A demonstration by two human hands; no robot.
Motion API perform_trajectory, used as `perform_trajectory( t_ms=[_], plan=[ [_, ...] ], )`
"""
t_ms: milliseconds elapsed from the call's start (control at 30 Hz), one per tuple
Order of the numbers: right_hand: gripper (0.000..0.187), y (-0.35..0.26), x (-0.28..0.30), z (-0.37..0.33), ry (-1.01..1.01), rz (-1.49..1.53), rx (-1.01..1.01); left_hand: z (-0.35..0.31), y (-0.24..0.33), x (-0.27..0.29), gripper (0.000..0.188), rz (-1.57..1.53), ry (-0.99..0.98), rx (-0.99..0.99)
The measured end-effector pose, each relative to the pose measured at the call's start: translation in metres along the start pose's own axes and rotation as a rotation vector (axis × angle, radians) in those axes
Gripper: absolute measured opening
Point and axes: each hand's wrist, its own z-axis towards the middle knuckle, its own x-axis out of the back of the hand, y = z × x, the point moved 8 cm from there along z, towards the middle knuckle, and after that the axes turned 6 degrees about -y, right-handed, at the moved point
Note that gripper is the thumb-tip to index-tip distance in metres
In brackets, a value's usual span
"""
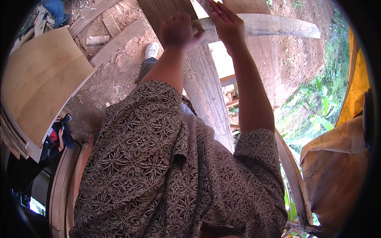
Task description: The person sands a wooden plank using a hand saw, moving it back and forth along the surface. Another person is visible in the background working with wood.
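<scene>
Left hand (pixel 177 31) presses, fingers curled, on the long wooden plank (pixel 206 87); right hand (pixel 227 24), its grip pinching a red pencil (pixel 219 9), rests at the far crosswise board (pixel 278 25). Bare dirt ground (pixel 115 75) lies open left.

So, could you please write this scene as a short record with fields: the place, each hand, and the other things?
place: outdoor dirt ground with wood scraps
left hand: resting on a grey wooden plank
right hand: holding a red pencil at a crosswise board
clothing: patterned brown shirt, white shoe
nearby: plywood sheets at left
</scene>
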Motion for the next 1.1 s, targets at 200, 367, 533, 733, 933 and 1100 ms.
perform_trajectory(
  t_ms=[200,367,533,733,933,1100],
  plan=[
    [0.039,-0.007,0.004,-0.066,-0.012,0.014,0.07,-0.007,-0.017,0.008,0.062,0.043,0.187,0.047],
    [0.05,-0.058,0.079,-0.254,0.003,-0.101,-0.162,0.005,-0.02,0.014,0.05,-0.092,0.184,0.108],
    [0.053,-0.087,0.104,-0.305,-0.071,-0.34,-0.208,-0.003,-0.012,0.026,0.052,-0.103,0.17,0.081],
    [0.045,-0.04,0.052,-0.18,-0.062,-0.099,0.01,-0.011,-0.019,0.019,0.06,0.061,0.258,0.052],
    [0.038,-0.015,-0.008,0.021,-0.039,-0.19,0.011,-0.005,0.001,0.009,0.057,0.023,0.029,0.009],
    [0.047,-0.008,0.01,-0.068,-0.006,0.046,-0.039,-0.006,-0.017,0.003,0.059,0.082,0.286,0.0]
  ],
)
